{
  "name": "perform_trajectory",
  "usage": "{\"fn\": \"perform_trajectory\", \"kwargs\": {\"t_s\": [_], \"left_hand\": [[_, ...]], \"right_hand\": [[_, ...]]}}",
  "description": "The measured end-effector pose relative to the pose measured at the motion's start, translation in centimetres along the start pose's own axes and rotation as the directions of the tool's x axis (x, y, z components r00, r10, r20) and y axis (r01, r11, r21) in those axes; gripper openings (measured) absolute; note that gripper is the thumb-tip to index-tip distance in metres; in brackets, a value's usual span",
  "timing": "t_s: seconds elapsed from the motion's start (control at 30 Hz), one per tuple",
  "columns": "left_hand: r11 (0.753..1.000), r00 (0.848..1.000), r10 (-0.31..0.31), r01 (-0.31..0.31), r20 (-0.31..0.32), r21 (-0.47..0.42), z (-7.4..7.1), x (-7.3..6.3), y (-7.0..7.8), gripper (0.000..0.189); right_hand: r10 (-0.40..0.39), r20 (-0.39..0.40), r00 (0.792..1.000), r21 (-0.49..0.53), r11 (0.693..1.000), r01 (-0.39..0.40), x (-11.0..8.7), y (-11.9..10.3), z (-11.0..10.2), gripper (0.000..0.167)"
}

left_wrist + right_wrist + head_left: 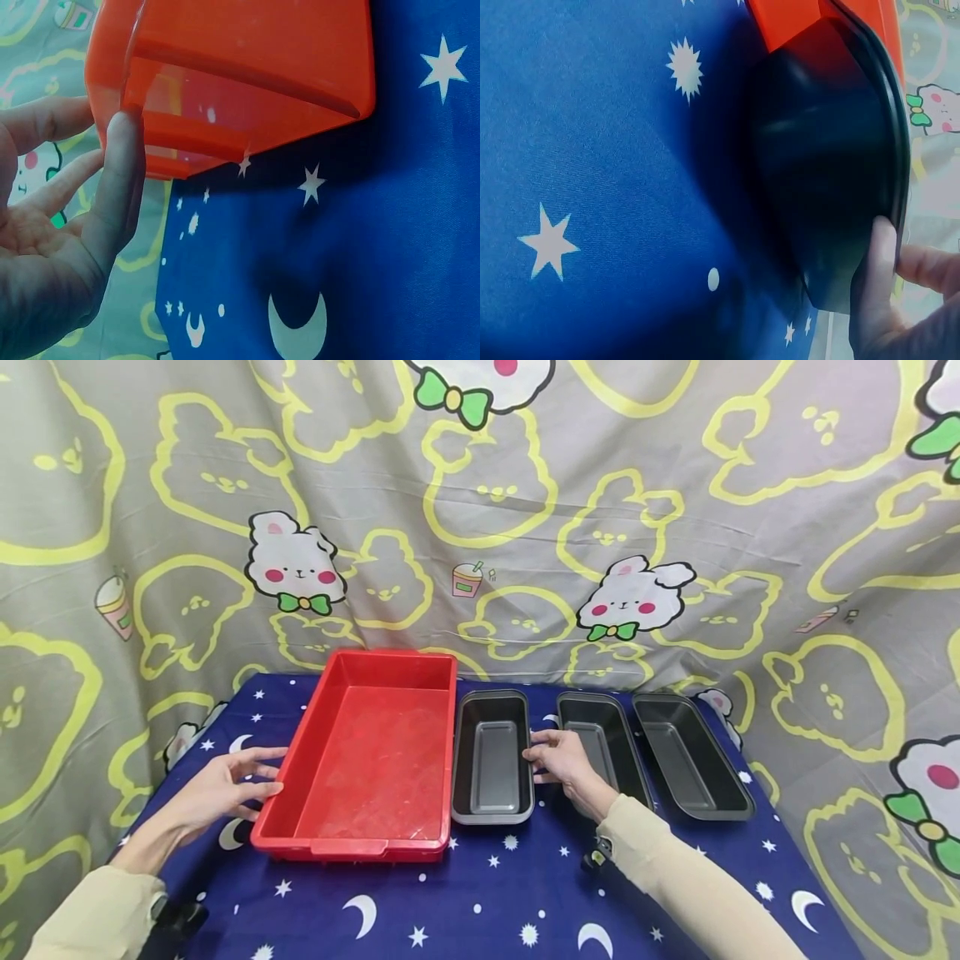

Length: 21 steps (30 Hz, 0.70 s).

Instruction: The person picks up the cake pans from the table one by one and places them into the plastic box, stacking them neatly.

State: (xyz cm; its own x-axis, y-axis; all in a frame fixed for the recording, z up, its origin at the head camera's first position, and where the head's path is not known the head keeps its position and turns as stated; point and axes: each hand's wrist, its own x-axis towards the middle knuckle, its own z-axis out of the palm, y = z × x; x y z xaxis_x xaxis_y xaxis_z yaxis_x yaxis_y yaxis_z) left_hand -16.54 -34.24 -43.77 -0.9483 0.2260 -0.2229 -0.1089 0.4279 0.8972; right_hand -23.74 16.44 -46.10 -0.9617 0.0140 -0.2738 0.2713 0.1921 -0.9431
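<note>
A large red plastic tray [360,846] lies on the starry blue cloth, its long right side against or very close to a dark loaf pan [495,768]. My left hand [225,787] is at the tray's left side, fingers spread and mostly straight. In the left wrist view, fingertips touch the outer wall just under the rim of the red tray [247,45]. My right hand [564,762] is at the loaf pan's right edge. The right wrist view shows the thumb against the outside of the pan [825,150], another finger beside the rim.
Two more dark loaf pans stand to the right: one [600,727] partly behind my right hand, another [690,760] farther right. The blue cloth [450,927] has white moons and stars. A grey patterned curtain [487,460] hangs behind and at both sides.
</note>
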Motion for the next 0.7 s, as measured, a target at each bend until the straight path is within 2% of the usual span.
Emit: {"fn": "perform_trajectory", "kwargs": {"t_s": [0.43, 0.7], "left_hand": [[1.000, 1.000, 0.016, -0.016, 0.018, 0.004, 0.1, 0.0, 0.4, 0.073], [1.000, 1.000, -0.020, 0.020, 0.014, 0.022, 0.0, -0.1, 0.5, 0.075]], "right_hand": [[-0.026, 0.019, 0.999, 0.042, 0.999, 0.025, -1.4, -0.8, -1.3, 0.048], [-0.044, -0.006, 0.999, 0.047, 0.998, 0.044, -2.3, -2.0, -2.4, 0.051]]}}
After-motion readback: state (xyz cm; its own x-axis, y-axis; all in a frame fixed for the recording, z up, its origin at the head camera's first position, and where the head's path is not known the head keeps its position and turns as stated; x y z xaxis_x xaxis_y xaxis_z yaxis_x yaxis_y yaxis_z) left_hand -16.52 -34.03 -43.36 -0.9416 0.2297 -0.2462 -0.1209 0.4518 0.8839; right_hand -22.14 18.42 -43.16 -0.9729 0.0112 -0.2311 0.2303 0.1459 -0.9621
